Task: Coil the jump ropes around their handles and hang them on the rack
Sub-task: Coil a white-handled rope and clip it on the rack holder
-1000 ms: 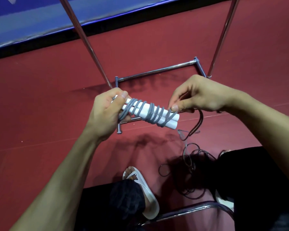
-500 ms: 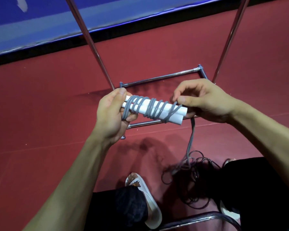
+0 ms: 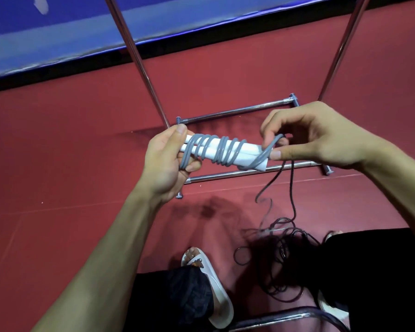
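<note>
Handles [image 3: 250, 150] are held at one end by the curled left grip [image 3: 163, 161], with the long axis pointing at the right grip [image 3: 321, 135]. There the rope [image 3: 225, 149] is pinched beside the free end; slack hangs below.

White sandal [image 3: 219, 300] — red floor [image 3: 58, 164]

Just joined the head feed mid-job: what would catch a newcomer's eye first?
The pair of white handles, half wound in grey rope, sits mid-frame: the left hand grips their left end, and the right hand pinches the rope at the right end. Below, the loose rope lies tangled on the red floor. The metal rack shows behind the hands.
</note>
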`<state>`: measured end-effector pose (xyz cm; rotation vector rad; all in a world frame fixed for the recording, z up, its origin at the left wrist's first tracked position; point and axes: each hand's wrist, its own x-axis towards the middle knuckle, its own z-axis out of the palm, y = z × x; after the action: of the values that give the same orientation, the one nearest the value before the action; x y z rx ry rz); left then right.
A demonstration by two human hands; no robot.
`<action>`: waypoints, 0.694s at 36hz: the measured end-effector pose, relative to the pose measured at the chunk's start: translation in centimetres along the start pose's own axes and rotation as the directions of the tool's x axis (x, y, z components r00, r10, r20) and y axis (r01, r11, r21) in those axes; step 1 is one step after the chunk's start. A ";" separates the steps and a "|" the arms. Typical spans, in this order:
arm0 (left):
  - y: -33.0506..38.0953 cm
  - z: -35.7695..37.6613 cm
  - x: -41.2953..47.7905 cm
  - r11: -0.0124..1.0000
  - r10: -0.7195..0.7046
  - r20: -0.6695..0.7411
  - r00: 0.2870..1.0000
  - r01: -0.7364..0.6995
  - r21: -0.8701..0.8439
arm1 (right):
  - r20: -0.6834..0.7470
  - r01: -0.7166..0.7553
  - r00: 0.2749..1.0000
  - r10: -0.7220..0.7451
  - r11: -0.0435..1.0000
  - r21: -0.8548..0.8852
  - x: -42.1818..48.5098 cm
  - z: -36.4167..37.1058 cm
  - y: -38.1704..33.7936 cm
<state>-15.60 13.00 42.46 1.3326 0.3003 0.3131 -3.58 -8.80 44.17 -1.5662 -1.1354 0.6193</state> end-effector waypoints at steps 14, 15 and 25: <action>-0.8 0.4 0.1 0.998 -0.023 0.084 0.996 0.019 0.054 | -0.092 0.047 0.993 -0.071 0.970 -0.240 0.8 0.9 0.0; -0.6 0.3 0.2 0.999 -0.023 0.063 0.998 0.020 0.041 | -0.118 0.044 0.990 -0.073 0.972 -0.231 0.8 0.9 0.0; -0.6 0.3 0.2 0.999 -0.026 0.023 0.999 0.025 0.042 | -0.104 -0.032 0.994 0.022 0.995 -0.090 0.7 1.1 0.2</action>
<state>-15.26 12.73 41.97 1.3718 0.3058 0.2705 -4.12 -7.67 43.78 -1.6747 -1.0796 0.5046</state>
